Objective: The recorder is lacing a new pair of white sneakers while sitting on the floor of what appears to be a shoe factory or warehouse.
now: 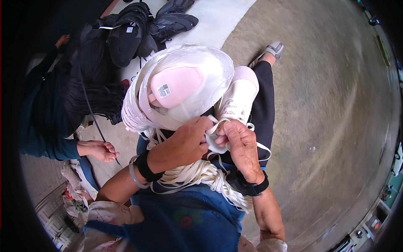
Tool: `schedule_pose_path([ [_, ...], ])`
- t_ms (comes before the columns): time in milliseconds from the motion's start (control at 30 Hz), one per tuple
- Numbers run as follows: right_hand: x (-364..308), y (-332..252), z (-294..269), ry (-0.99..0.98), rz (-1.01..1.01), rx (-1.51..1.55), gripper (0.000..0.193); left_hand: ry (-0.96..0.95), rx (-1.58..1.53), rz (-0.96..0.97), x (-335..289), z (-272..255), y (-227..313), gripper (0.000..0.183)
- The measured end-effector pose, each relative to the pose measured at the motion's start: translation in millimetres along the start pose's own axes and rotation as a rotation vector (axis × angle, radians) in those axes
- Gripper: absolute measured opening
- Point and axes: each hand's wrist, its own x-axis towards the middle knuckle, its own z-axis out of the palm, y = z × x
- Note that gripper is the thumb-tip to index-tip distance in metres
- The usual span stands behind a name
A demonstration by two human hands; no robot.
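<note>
At white shoe (239, 95) | right hand (240, 145): pinching lace (219, 121) | left hand (183, 140): fingertips hidden, grip unclear

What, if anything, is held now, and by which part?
The right hand pinches the white shoelace by a looped stretch close to the white shoe; the left hand is curled beside it, its grip hidden.

Smooth grey-brown floor (327, 105) with pale streaks, a white strip (220, 19) alongside.

The left hand (182, 142) and right hand (243, 149) are held close together, fingers (221, 140) curled, with both forearms (267, 210) angled inward.
</note>
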Motion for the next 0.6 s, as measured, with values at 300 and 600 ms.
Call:
schedule_pose_path([
  [300,-14,-10,2,-0.086,0.060,-0.089,0.026,0.156,0.079,0.126,18,24,-19,0.023],
  [600,-56,-34,14,-0.288,-0.409,-0.670,0.008,0.070,0.012,0.054,11,-10,-5,0.009],
])
